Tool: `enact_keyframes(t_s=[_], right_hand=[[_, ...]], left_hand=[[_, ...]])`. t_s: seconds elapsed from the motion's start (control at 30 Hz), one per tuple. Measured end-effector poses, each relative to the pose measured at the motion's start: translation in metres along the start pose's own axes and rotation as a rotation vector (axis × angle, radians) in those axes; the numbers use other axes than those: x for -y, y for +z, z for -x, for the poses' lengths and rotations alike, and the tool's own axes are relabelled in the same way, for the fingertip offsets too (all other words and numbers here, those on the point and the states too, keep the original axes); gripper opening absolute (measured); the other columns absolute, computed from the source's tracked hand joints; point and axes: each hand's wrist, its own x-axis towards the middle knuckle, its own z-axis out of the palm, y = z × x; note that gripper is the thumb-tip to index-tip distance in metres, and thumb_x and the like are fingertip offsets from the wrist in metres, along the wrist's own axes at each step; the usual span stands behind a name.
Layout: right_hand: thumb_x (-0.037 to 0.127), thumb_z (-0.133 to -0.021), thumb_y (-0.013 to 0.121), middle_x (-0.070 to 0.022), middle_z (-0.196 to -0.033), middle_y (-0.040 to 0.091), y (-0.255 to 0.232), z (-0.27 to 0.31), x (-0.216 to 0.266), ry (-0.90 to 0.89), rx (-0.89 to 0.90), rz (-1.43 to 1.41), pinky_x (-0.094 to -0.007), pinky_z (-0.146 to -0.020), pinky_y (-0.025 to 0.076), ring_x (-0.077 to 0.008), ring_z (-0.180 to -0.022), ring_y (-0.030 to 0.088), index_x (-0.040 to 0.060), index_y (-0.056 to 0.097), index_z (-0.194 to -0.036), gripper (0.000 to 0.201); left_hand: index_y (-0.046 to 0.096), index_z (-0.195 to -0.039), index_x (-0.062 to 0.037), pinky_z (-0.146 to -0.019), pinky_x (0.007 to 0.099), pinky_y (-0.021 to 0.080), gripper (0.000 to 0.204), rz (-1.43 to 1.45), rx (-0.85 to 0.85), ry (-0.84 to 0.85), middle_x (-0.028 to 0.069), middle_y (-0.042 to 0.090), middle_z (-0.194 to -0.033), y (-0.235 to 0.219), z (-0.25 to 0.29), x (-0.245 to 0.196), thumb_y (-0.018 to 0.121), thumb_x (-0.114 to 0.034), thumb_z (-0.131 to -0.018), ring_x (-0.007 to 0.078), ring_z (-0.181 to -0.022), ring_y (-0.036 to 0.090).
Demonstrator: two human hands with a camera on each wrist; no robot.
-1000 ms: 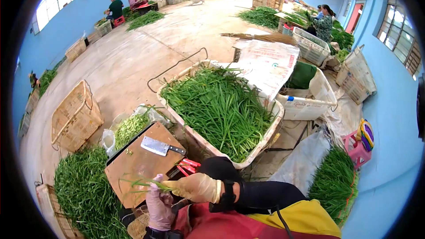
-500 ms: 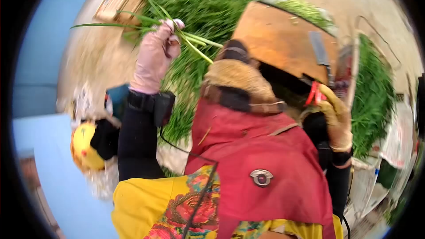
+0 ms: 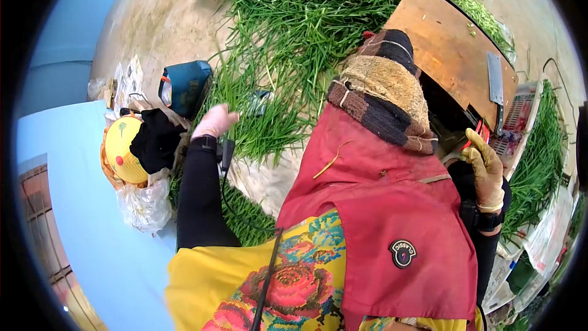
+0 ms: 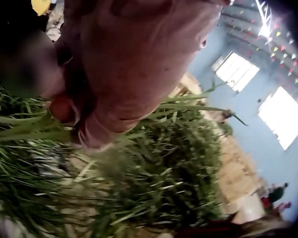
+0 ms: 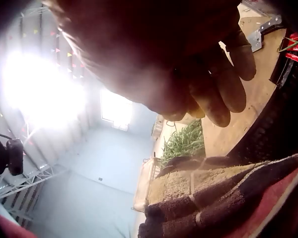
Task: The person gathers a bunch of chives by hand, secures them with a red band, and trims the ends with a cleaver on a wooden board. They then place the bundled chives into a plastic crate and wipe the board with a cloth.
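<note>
While the left hand (image 3: 212,121) lies open on heaped chives (image 3: 294,30), the right hand's (image 3: 485,168) fingers pinch red bands (image 3: 476,135).

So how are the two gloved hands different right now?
The left hand wears a pale pink glove, while the right hand wears a yellowish tan one. The left hand reaches down into the pile of green stalks on the floor; the right hand is up beside the wooden cutting board, by something red. Both have black sleeves and wrist straps.
</note>
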Motion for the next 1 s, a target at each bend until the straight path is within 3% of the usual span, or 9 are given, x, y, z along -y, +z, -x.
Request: enact_keyframes(t_s=[0.17,0.23,0.3,0.37,0.4,0.53,0.73,0.87,1.0], right_hand=[[0.004,-0.093,0.057,-0.0114,-0.121,0.063,0.008,-0.002,-0.003,-0.047,0.034,0.13,-0.0262,-0.092,0.045,-0.0159,-0.104,0.06,-0.0023,0.056,-0.127,0.035],[0.005,-0.092,0.058,-0.0096,-0.109,0.067,0.011,-0.002,-0.012,-0.142,0.053,0.277,-0.0264,-0.082,0.048,-0.0142,-0.091,0.061,0.0005,0.058,-0.126,0.035],[0.006,-0.092,0.057,-0.0042,-0.088,0.061,0.016,0.002,-0.005,0.084,0.142,0.034,-0.0272,-0.068,0.045,-0.0109,-0.072,0.053,0.0008,0.056,-0.128,0.037],[0.011,-0.092,0.056,-0.0091,-0.09,0.063,0.016,0.001,0.001,-0.059,0.13,0.244,-0.0273,-0.072,0.046,-0.0132,-0.077,0.056,-0.0002,0.053,-0.13,0.04],[0.012,-0.091,0.055,-0.0142,-0.094,0.064,0.013,0.001,0.003,0.065,0.165,0.189,-0.0299,-0.078,0.047,-0.0194,-0.085,0.06,-0.0005,0.052,-0.13,0.041],[0.011,-0.086,0.057,-0.0231,-0.109,0.062,0.012,-0.007,-0.019,-0.268,0.113,0.403,-0.0387,-0.088,0.046,-0.0334,-0.102,0.06,-0.0003,0.051,-0.132,0.048],[0.013,-0.076,0.064,-0.0192,-0.112,0.063,0.047,-0.035,-0.065,-0.299,0.191,0.456,-0.0378,-0.095,0.046,-0.0348,-0.108,0.058,-0.0002,0.066,-0.109,0.036],[0.014,-0.076,0.065,-0.0163,-0.099,0.065,0.047,-0.036,-0.053,-0.255,0.105,0.412,-0.0391,-0.088,0.048,-0.0338,-0.098,0.06,0.0021,0.069,-0.098,0.026],[0.016,-0.074,0.065,-0.0149,-0.089,0.066,0.049,-0.034,-0.067,-0.257,0.018,0.456,-0.0428,-0.08,0.051,-0.0345,-0.088,0.062,0.0064,0.07,-0.096,0.025]], left_hand=[[0.023,-0.149,-0.0054,-0.104,0.0406,0.039,0.09,0.197,0.032,-0.248,0.027,0.05,-0.134,-0.009,0.067,-0.054,0.071,-0.037,-0.079,0.0365,-0.127,0.048],[0.031,-0.146,-0.0037,-0.101,0.0375,0.041,0.079,0.339,-0.088,-0.096,0.0233,0.057,-0.126,-0.01,0.054,-0.07,0.069,-0.033,-0.082,0.031,-0.117,0.055],[0.041,-0.14,-0.0017,-0.098,0.035,0.043,0.064,0.495,-0.164,0.131,0.0174,0.062,-0.116,-0.031,0.047,-0.117,0.067,-0.022,-0.085,0.0246,-0.109,0.059],[0.051,-0.13,-0.001,-0.098,0.0347,0.043,0.045,0.894,-0.255,0.435,0.0112,0.061,-0.112,-0.042,0.042,-0.175,0.064,-0.008,-0.087,0.0209,-0.108,0.057],[0.054,-0.128,-0.0032,-0.101,0.0361,0.041,0.045,0.814,-0.362,0.645,0.0111,0.058,-0.118,-0.049,0.042,-0.203,0.067,-0.011,-0.086,0.0238,-0.112,0.055],[0.053,-0.128,-0.004,-0.106,0.0379,0.036,0.055,0.391,-0.405,1.06,0.014,0.053,-0.126,-0.086,0.099,-0.331,0.074,-0.017,-0.079,0.0294,-0.123,0.048],[0.038,-0.142,-0.0059,-0.113,0.0392,0.028,0.083,0.347,-0.346,1.07,0.0186,0.036,-0.144,-0.044,0.118,-0.335,0.077,-0.01,-0.069,0.0314,-0.136,0.033],[0.059,-0.109,-0.0043,-0.08,0.0343,0.05,0.04,0.418,-0.41,1.041,0.0111,0.062,-0.101,-0.013,0.116,-0.293,0.079,-0.012,-0.074,0.027,-0.093,0.061],[0.059,-0.089,-0.0027,-0.064,0.0303,0.049,0.018,0.261,-0.186,0.913,0.0043,0.061,-0.073,-0.02,0.147,-0.284,0.074,-0.003,-0.078,0.0185,-0.068,0.059]])
